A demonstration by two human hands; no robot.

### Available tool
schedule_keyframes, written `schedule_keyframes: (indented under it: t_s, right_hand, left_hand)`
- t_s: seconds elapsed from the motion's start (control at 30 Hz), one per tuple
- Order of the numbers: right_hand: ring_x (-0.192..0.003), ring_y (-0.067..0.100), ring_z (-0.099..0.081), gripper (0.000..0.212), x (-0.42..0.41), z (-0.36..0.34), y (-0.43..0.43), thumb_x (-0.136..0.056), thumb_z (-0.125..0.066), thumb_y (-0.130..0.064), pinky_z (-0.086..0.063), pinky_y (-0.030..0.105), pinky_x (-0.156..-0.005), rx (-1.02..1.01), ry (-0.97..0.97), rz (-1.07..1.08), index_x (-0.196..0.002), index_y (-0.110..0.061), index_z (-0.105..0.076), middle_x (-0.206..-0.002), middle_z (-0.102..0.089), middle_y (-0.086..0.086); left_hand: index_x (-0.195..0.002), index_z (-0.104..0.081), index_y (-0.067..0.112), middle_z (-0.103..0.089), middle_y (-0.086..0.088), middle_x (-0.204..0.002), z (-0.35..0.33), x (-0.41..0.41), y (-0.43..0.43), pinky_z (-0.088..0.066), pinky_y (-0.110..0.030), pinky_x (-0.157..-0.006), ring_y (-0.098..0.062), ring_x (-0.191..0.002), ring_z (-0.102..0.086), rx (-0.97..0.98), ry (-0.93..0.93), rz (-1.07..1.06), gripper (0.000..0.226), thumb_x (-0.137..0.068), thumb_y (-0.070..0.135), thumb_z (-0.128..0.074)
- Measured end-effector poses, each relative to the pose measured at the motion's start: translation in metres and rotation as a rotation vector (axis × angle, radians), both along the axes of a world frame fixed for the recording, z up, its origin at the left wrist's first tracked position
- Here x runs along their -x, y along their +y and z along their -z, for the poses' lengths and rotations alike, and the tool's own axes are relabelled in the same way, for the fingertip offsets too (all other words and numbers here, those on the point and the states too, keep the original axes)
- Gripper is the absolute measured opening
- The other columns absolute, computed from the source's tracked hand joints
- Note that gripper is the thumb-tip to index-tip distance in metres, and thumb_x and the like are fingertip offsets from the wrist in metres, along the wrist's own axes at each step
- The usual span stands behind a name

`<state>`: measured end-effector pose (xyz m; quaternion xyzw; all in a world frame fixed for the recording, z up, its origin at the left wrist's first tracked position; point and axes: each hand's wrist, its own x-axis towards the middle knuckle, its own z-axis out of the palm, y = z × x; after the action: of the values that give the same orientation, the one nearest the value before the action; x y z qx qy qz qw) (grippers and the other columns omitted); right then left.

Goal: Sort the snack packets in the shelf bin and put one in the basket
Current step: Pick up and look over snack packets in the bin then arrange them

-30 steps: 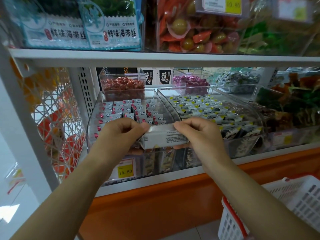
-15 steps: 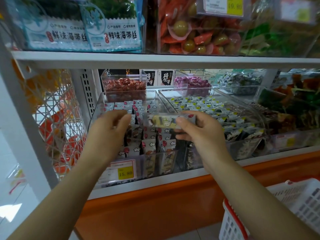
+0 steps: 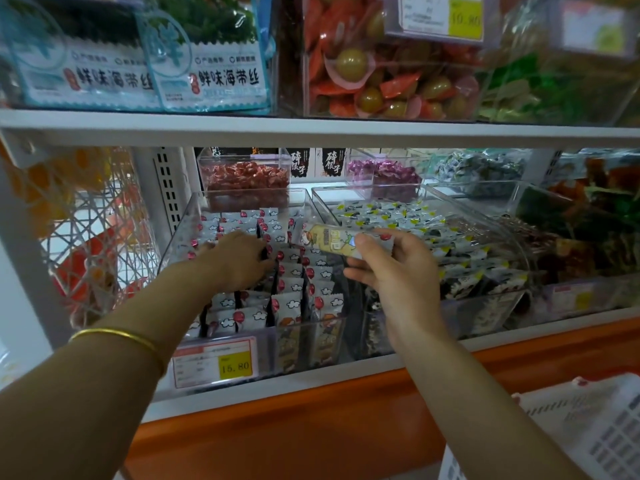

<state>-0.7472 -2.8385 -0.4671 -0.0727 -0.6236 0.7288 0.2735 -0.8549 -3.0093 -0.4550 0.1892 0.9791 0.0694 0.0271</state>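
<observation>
- Right hand [image 3: 394,275] pinched one snack packet [image 3: 332,240] between thumb and fingers, held flat above the shelf bin [image 3: 178,239].
- Left hand [image 3: 239,261] lay inside that bin, fingertips down among the upright packets [image 3: 294,299]; grip not discernible.
- Basket [image 3: 588,431] sat low right, well apart from the held packet.

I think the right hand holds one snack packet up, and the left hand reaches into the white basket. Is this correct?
Not quite. The head view shows the right hand holding one snack packet up, but the left hand reaches into the shelf bin, not the white basket.
</observation>
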Motion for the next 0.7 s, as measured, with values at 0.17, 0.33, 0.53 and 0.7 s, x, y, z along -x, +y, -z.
schedule_keyframes:
  t_s: [0.17,0.33,0.53,0.7]
  right_hand:
    - [-0.069,0.010,-0.068,0.022,0.001,0.001,-0.002,-0.087,-0.065,-0.014,-0.057,0.022,-0.061,-0.005,0.008,-0.021,-0.106,-0.005,-0.059,-0.096,-0.065,0.009]
    - [-0.068,0.010,-0.068,0.018,0.004,-0.001,-0.004,-0.088,-0.064,-0.014,-0.060,0.028,-0.064,-0.099,0.003,-0.016,-0.104,-0.008,-0.058,-0.096,-0.063,0.006]
    - [-0.084,0.035,-0.064,0.016,0.032,-0.018,-0.013,-0.087,-0.064,-0.016,-0.053,0.053,-0.076,-0.573,0.058,0.047,-0.096,-0.005,-0.056,-0.094,-0.061,0.018]
    - [-0.087,0.026,-0.057,0.015,0.085,-0.033,-0.043,-0.088,-0.063,-0.014,-0.047,0.031,-0.067,-0.890,0.071,-0.067,-0.096,-0.004,-0.056,-0.098,-0.061,0.011]
  left_hand:
    - [-0.108,-0.057,0.008,-0.056,-0.009,-0.109,0.000,0.000,0.000,-0.043,-0.043,-0.096,-0.029,-0.106,-0.053,0.001,-0.035,-0.009,0.025,-0.095,0.028,-0.048]
    - [-0.129,-0.052,0.012,-0.055,-0.008,-0.126,-0.009,-0.005,-0.006,-0.040,-0.027,-0.089,-0.023,-0.111,-0.052,-0.085,-0.077,0.010,0.039,-0.090,0.015,-0.056]
    - [-0.137,-0.044,0.017,-0.048,-0.005,-0.137,-0.009,-0.011,-0.010,-0.036,-0.025,-0.091,-0.020,-0.114,-0.049,-0.080,-0.150,0.040,0.047,-0.091,0.019,-0.054]
    - [-0.141,-0.040,0.021,-0.042,-0.003,-0.143,-0.010,-0.018,-0.028,-0.033,-0.025,-0.097,-0.020,-0.125,-0.044,-0.122,-0.130,0.027,0.050,-0.092,0.023,-0.052]
